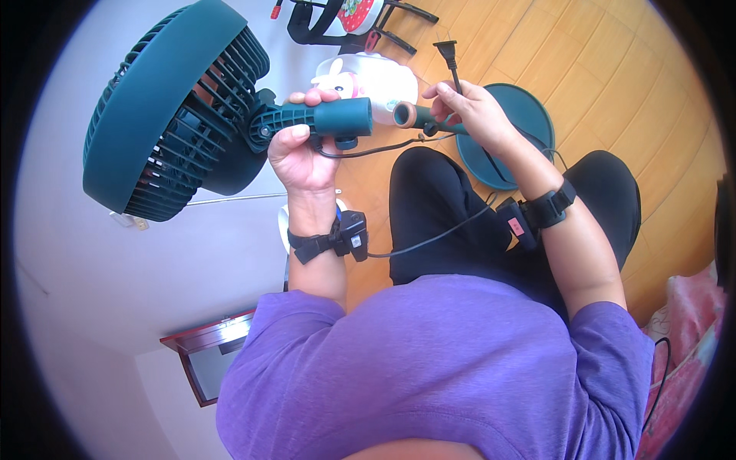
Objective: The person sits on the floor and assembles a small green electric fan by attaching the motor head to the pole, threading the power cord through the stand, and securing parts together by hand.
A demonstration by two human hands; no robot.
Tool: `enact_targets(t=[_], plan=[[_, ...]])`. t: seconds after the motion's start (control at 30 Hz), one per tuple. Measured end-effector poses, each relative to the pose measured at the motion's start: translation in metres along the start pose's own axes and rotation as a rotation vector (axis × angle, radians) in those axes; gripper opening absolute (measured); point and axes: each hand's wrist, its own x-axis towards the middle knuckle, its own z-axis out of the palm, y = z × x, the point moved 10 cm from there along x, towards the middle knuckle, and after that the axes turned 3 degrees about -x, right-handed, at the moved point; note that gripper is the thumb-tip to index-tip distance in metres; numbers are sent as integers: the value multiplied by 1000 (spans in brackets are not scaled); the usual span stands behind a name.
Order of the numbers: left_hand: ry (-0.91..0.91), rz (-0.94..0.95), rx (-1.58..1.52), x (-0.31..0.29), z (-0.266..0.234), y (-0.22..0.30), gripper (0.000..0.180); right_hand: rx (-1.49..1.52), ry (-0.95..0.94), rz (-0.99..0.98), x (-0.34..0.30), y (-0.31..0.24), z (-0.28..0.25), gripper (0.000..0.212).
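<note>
My left hand [303,153] is closed round the neck of a dark green electric fan head [165,111], which is held up on the left. The neck ends in a short green sleeve [345,117] with a black knob [347,142] under it. Just right of that sleeve, apart from it, is the open end of the fan's stand pole [408,115]. My right hand [479,111] is closed in a pinch on the power cord, its black plug [445,52] pointing up above the fingers. Below this hand lies the round green base [529,107]; whether the hand touches the pole is hidden.
A white rabbit-faced object [383,77] stands on the wooden floor [613,69] beyond my hands. Behind it is a dark-framed seat [356,15]. My knees flank the base. A thin cord [376,153] hangs from the fan neck. Pink cloth [682,360] lies at lower right.
</note>
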Motion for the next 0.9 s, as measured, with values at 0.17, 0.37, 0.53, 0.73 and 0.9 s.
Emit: enact_targets(t=[0.17,0.37,0.53,0.73,0.9], plan=[[7,21,67,-4,-3,6,40,32,-19,-5,-1,0,3,35],[56,71,76,-6,-8,12,39,4,-45,17,-1,9,3,33],[64,77,53,-6,-14,14,39,40,-2,63,5,22,-4,32],[51,75,133,-9,-25,20,39,35,227,202,3,42,-25,28],[64,49,161,-15,-40,11,40,-63,254,384,-6,72,-22,32]])
